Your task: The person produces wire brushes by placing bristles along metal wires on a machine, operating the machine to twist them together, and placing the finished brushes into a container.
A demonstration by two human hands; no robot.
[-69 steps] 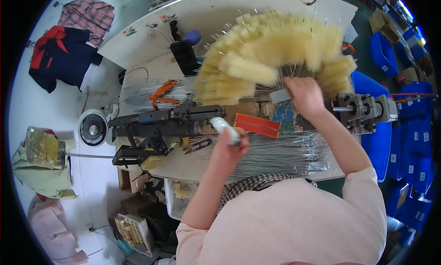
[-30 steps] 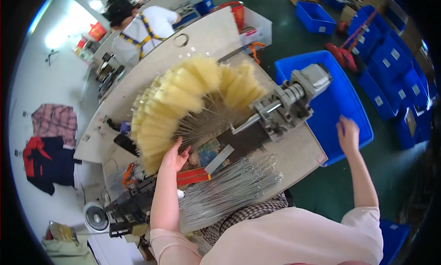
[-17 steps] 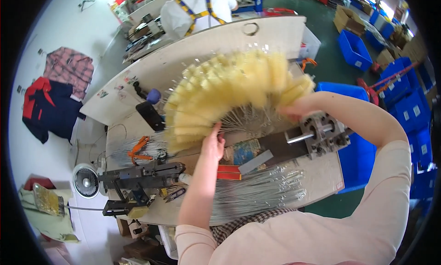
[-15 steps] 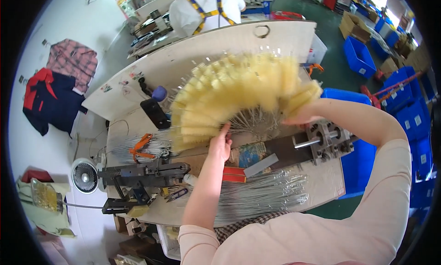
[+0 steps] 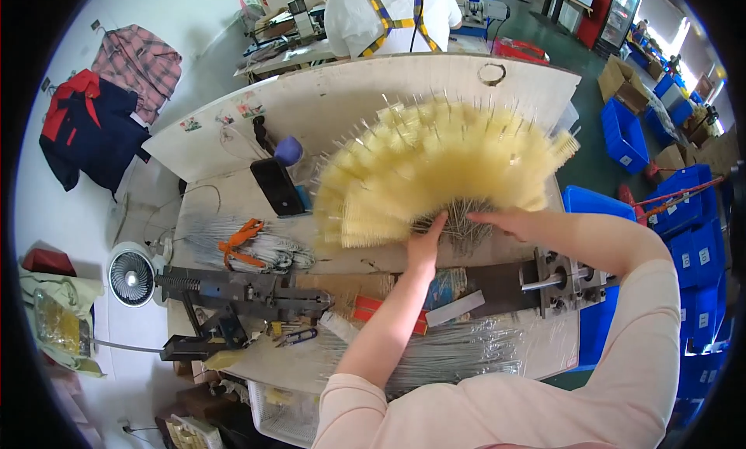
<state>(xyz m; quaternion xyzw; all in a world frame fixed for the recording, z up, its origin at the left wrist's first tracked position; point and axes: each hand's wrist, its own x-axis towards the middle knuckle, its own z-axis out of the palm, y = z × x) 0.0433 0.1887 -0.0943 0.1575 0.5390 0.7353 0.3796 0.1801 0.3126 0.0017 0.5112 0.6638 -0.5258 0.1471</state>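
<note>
both hands (image 5: 426, 243) (image 5: 505, 220) shifted under yellow brush fan (image 5: 435, 169) — wire stems (image 5: 458, 220) hide fingertips, grip unclear.

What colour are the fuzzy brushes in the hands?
Pale yellow brushes, fanned out; the head view shows them.

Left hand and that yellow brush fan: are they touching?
Touching. The head view shows the left hand with fingers pressed into the wire stems at the brush fan base.

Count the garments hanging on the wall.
2, both on the white wall at upper left: a plaid shirt higher up, and a navy jacket with red trim just below and left of it. Others may hang beyond the frame's edge.
</note>
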